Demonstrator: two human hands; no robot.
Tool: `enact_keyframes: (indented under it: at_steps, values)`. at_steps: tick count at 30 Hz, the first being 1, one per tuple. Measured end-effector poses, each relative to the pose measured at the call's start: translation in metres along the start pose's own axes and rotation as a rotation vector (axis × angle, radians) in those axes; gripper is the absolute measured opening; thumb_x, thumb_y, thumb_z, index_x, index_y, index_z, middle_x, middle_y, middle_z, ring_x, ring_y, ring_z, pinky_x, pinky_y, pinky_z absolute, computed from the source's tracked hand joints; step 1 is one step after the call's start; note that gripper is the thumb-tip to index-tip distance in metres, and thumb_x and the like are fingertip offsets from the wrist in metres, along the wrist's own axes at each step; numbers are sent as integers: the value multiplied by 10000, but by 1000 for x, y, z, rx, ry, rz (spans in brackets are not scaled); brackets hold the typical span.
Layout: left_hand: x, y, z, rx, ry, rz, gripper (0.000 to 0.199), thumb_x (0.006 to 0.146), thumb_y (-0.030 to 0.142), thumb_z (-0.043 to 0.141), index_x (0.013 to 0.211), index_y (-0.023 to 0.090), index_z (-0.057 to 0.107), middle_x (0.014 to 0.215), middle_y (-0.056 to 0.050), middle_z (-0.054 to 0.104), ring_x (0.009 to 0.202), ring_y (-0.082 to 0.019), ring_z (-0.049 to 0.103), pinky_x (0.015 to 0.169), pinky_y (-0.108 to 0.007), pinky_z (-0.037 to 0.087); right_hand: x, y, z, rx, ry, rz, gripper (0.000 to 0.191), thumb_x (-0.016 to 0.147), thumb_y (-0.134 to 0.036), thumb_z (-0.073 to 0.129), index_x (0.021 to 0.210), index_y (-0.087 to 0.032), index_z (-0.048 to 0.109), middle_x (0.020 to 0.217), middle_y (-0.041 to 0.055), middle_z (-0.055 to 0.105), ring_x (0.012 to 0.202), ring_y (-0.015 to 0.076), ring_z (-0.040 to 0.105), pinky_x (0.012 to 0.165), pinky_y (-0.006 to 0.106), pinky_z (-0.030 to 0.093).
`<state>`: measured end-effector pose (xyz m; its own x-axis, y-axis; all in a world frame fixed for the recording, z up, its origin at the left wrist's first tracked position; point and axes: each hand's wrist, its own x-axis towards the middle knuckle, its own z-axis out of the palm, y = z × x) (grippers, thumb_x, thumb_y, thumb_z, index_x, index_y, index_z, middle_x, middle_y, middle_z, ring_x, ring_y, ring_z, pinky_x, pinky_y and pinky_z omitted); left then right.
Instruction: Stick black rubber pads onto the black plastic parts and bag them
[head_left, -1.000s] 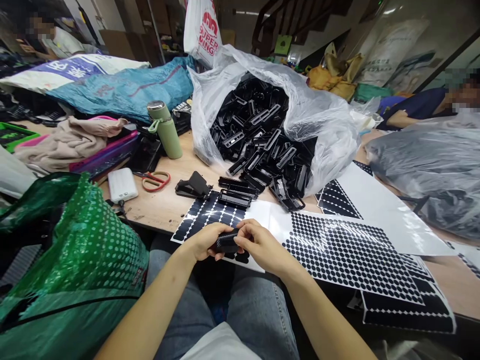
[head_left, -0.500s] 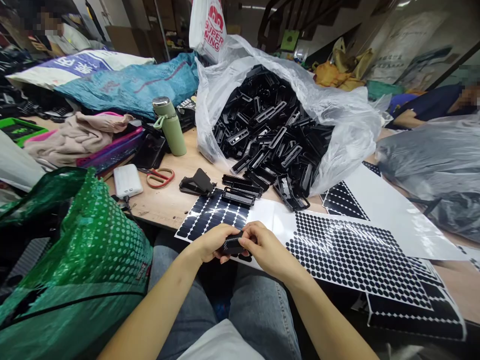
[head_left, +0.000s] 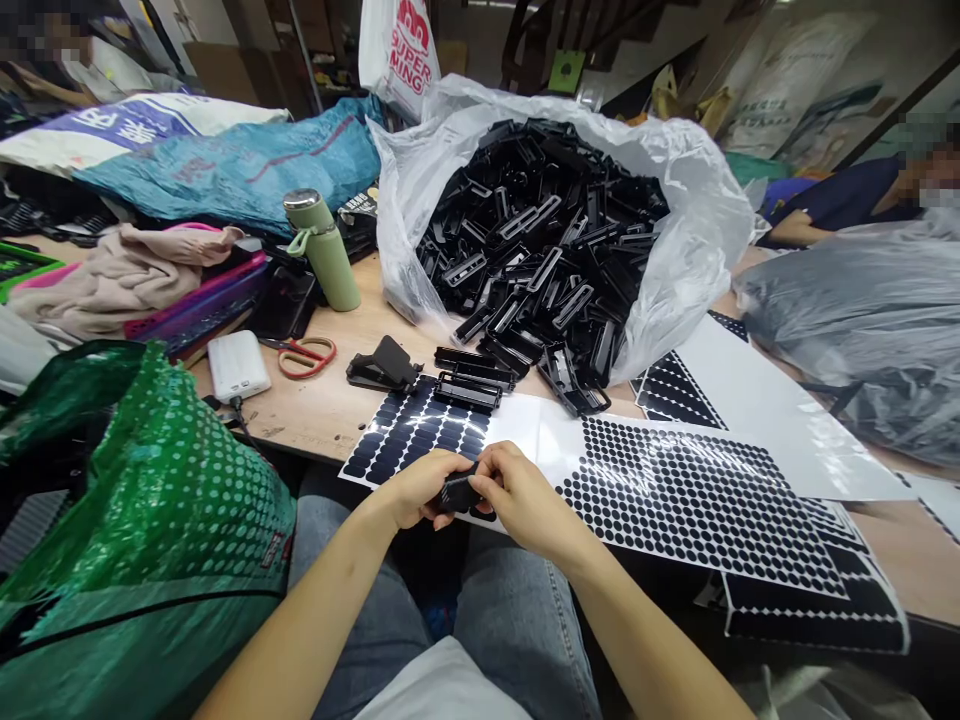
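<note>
Above my lap, at the table's front edge, my left hand [head_left: 424, 490] is closed round a small black part [head_left: 457, 490]. My right hand [head_left: 510, 490] has thumb and fingers pinched at the right end of that same part. Under and beyond the hands lie a sheet of dark oblong stickers [head_left: 420, 430] and a sheet of round black stickers [head_left: 690, 490]. Several black plastic pieces [head_left: 469, 390] rest at the top of the oblong sheet, with a black clip-like piece [head_left: 384, 365] left of them. Behind them, an open clear plastic bag [head_left: 412, 240] is full of black parts.
Red-handled scissors [head_left: 307, 358], a white power bank [head_left: 238, 365] with a cable and a green flask [head_left: 326, 250] stand left on the table. A green sack [head_left: 217, 480] is at my left. A grey plastic bag [head_left: 862, 310] and a person [head_left: 840, 205] are at the right.
The view has shifted slightly, so the table's things appear a little further left. Both hands keep their hold on the black part, with hardly any change in the fingers.
</note>
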<state>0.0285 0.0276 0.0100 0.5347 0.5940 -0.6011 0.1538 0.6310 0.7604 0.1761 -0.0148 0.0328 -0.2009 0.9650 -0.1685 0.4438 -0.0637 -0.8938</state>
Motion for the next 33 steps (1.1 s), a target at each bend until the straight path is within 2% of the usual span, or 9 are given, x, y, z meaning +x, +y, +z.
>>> enact_keyframes:
  at_steps: [6,12,16,20,25,33]
  values:
    - [2,-3,1,11,-37,-1,221,731,312,472,665,120,562,537,-20,586,265,-75,427,218,-164,229,-3,2,-2,12,6,-1,113,787,-233,446,683,-189,451,852,20,463,723,126,518,652,277,462]
    - [1,-1,5,10,-34,-17,219,719,284,455,668,109,577,528,-29,585,262,-75,416,225,-173,266,-6,0,-8,87,-79,28,146,789,-236,437,652,-188,420,855,15,460,751,124,504,649,253,453]
    - [2,-2,5,28,-57,-25,244,723,294,442,685,100,585,564,-52,611,255,-80,425,220,-170,220,-7,-2,-11,138,-112,51,146,780,-241,450,648,-187,419,822,5,467,724,118,500,646,254,445]
    - [4,-5,2,31,-59,-36,223,718,289,446,677,110,573,530,-30,592,248,-85,426,221,-167,178,-7,-1,-13,188,-143,60,137,776,-256,458,662,-184,432,803,-4,476,670,107,503,634,260,437]
    - [5,-6,3,26,-62,-40,224,717,296,456,689,110,577,507,-14,572,249,-87,428,222,-170,181,-8,1,-16,205,-173,80,135,773,-256,464,664,-180,440,778,-13,488,654,103,516,641,262,416]
    - [2,-3,6,48,-56,-41,214,707,275,444,679,104,568,515,-12,565,247,-85,429,223,-168,182,-9,-3,-14,184,-142,98,130,764,-265,473,665,-185,447,751,-10,475,684,117,479,627,260,415]
